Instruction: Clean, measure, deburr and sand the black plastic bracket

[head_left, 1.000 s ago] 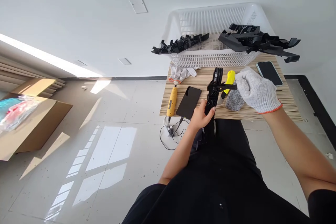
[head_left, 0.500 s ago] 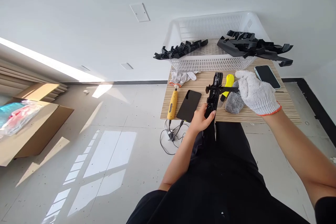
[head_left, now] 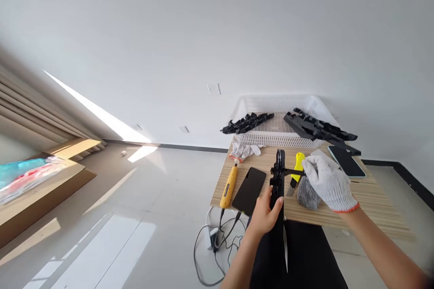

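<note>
My left hand (head_left: 266, 216), bare, is closed around the lower part of a long black plastic part (head_left: 278, 176) with clips and ridges, held upright over the table's front edge. My right hand (head_left: 327, 180) wears a white knitted glove with an orange cuff and is closed on a thin black bar (head_left: 294, 172). The bar reaches left to the plastic part; whether it is a separate tool cannot be made out. Behind it lies a yellow utility knife (head_left: 299, 162), with a grey cloth (head_left: 308, 194) below my right hand.
A white plastic basket (head_left: 271, 138) at the back holds black plastic parts that overhang its rim. On the wooden table (head_left: 373, 212) lie a yellow corded tool (head_left: 228, 187), a black phone (head_left: 249, 191), another phone (head_left: 346, 161) and a white glove (head_left: 244, 150). Cables (head_left: 217, 239) hang at left.
The view has tilted up, so table and hands sit lower in the picture. The bar's left end, which stuck out past the plastic part, now shows less beyond it. Both hands keep their grip.
</note>
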`<control>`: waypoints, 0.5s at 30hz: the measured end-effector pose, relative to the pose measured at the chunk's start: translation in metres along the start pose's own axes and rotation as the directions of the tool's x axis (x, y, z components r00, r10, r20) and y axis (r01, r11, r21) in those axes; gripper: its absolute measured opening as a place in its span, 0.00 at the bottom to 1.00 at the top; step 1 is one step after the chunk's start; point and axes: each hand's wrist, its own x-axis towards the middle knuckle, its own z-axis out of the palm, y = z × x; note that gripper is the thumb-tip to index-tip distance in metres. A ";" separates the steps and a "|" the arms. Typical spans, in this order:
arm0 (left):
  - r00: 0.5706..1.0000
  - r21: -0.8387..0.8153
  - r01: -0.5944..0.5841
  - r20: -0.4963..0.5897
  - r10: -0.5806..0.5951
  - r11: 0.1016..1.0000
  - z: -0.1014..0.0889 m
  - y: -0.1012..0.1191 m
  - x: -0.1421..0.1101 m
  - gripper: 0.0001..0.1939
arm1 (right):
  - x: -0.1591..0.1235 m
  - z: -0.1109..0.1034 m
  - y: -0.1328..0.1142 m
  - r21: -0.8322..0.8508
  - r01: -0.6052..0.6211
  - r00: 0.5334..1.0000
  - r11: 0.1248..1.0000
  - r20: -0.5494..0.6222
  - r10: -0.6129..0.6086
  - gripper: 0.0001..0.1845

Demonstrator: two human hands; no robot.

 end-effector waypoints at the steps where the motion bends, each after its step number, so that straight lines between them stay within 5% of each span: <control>1: 0.999 -0.013 0.032 -0.018 -0.032 0.999 0.003 -0.002 -0.002 0.27 | -0.006 0.005 0.002 -0.016 0.020 1.000 1.000 0.019 -0.020 0.21; 5: 0.993 -0.065 0.084 -0.083 -0.089 0.994 0.015 -0.013 0.000 0.28 | -0.042 0.043 0.018 -0.057 0.083 0.997 0.995 0.005 -0.082 0.25; 8: 0.999 -0.037 0.036 0.026 -0.035 0.999 0.014 -0.012 0.003 0.25 | -0.068 0.064 0.026 -0.055 0.020 0.996 0.998 -0.081 -0.024 0.25; 12: 0.997 -0.045 -0.039 0.057 0.042 0.998 0.003 -0.007 -0.001 0.24 | -0.081 0.051 0.009 0.101 -0.253 0.960 0.962 -0.100 0.263 0.19; 15: 1.000 -0.253 -0.009 -0.019 0.004 0.967 0.003 -0.012 -0.012 0.27 | -0.075 0.022 -0.017 0.255 -0.306 0.932 0.917 -0.116 0.344 0.22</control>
